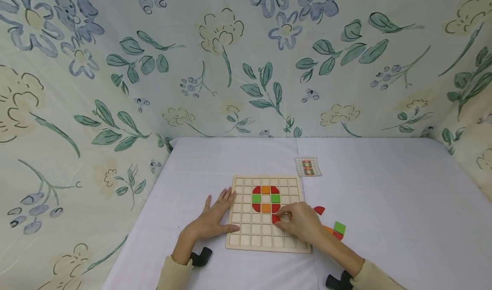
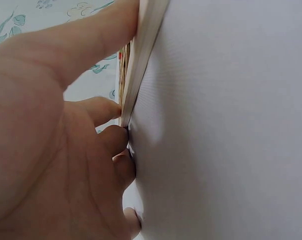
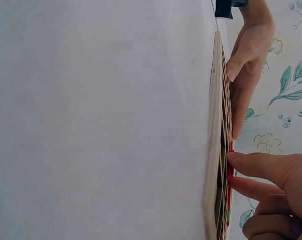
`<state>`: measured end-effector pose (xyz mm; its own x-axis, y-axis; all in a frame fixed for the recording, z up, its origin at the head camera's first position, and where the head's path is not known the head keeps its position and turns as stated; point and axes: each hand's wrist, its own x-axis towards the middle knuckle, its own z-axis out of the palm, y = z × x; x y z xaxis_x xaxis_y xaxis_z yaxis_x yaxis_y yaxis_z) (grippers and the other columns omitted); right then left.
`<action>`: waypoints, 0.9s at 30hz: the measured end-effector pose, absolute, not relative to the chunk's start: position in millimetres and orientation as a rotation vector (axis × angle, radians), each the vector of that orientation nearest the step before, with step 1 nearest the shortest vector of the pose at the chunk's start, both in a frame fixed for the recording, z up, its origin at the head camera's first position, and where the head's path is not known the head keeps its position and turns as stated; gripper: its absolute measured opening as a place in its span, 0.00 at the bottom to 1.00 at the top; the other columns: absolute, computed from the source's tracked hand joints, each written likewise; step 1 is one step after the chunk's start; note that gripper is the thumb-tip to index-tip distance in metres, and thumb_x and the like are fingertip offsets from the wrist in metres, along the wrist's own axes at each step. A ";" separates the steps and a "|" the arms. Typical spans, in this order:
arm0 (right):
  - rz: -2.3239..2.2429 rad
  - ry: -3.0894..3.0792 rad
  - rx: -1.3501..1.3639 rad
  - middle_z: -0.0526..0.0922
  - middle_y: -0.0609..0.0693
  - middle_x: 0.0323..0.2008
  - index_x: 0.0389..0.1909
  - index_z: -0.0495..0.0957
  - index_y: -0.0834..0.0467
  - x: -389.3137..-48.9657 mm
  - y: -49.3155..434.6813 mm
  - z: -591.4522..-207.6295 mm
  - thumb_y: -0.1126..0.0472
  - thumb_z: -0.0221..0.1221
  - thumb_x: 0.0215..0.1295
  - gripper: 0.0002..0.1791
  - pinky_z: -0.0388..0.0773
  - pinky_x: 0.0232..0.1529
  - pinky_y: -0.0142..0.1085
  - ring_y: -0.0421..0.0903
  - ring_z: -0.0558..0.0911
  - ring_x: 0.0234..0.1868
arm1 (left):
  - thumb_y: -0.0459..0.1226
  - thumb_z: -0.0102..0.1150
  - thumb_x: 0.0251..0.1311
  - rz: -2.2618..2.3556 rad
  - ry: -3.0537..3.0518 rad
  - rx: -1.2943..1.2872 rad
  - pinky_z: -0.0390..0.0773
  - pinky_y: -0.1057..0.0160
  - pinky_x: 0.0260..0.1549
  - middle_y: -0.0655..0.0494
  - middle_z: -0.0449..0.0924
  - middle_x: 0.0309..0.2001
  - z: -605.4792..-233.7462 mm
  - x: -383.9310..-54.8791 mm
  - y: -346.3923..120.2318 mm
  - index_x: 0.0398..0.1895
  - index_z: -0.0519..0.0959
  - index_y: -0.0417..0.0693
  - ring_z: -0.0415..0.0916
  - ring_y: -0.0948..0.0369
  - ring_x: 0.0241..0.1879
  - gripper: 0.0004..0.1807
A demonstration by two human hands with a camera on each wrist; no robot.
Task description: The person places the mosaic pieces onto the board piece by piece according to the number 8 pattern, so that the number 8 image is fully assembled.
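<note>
A wooden grid board (image 1: 269, 250) lies flat on the white cloth. On it, red quarter-round tiles, orange square tiles (image 1: 265, 189) and green square tiles (image 1: 256, 198) form a ring around one bare cell. Just below the ring's lower right corner, my right hand (image 1: 303, 221) pinches a red quarter-round tile (image 1: 275, 219) between thumb and index finger, close over the grid. My left hand (image 1: 211, 219) rests along the board's left edge, fingers extended and thumb on the rim. In the left wrist view the fingertips touch the board's side (image 2: 141, 65).
Right of the board lie a loose red tile (image 1: 319, 210), a green tile (image 1: 340, 227), another red tile (image 1: 338, 235) and an orange tile (image 1: 328, 229), partly behind my right forearm. A small pattern card (image 1: 308, 172) sits beyond the board's far right corner. Floral fabric (image 1: 223, 68) hangs behind.
</note>
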<state>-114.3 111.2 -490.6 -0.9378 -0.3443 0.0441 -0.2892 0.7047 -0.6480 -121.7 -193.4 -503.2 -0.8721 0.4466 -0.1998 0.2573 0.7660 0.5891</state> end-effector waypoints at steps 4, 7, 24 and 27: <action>-1.067 2.817 -0.533 0.61 0.38 0.09 0.37 0.92 0.57 -114.3 110.8 -490.6 0.60 0.77 0.54 0.09 0.48 0.17 0.24 0.31 0.57 0.12 | 0.58 0.68 0.62 0.810 2.632 0.547 0.24 0.32 0.78 0.51 0.35 0.86 -503.6 -121.4 -194.0 0.85 0.44 0.47 0.30 0.50 0.86 0.59; -1.065 2.812 -0.545 0.60 0.37 0.09 0.38 0.92 0.57 -113.8 111.6 -490.5 0.60 0.77 0.55 0.10 0.48 0.17 0.24 0.31 0.57 0.12 | 0.58 0.68 0.62 0.811 2.632 0.548 0.24 0.31 0.78 0.51 0.35 0.86 -503.0 -121.0 -194.0 0.85 0.44 0.47 0.30 0.50 0.86 0.59; -1.119 2.727 -0.503 0.62 0.39 0.12 0.36 0.89 0.54 -116.2 116.9 -495.6 0.60 0.77 0.55 0.09 0.50 0.18 0.25 0.32 0.58 0.14 | 0.58 0.67 0.63 0.817 2.629 0.565 0.24 0.31 0.77 0.49 0.35 0.86 -502.3 -121.0 -193.8 0.85 0.44 0.45 0.30 0.48 0.85 0.59; -1.125 2.717 -0.484 0.62 0.39 0.12 0.37 0.90 0.54 -117.3 116.5 -495.3 0.59 0.77 0.55 0.09 0.51 0.18 0.25 0.32 0.59 0.14 | 0.58 0.67 0.63 0.815 2.630 0.570 0.24 0.31 0.77 0.49 0.35 0.86 -502.0 -120.7 -194.1 0.85 0.44 0.45 0.30 0.48 0.85 0.58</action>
<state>-117.3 116.5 -495.3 -0.9345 -0.3550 -0.0248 -0.2336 0.6645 -0.7098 -120.7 -194.1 -502.0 -0.8661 0.4628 -0.1887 0.2750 0.7566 0.5933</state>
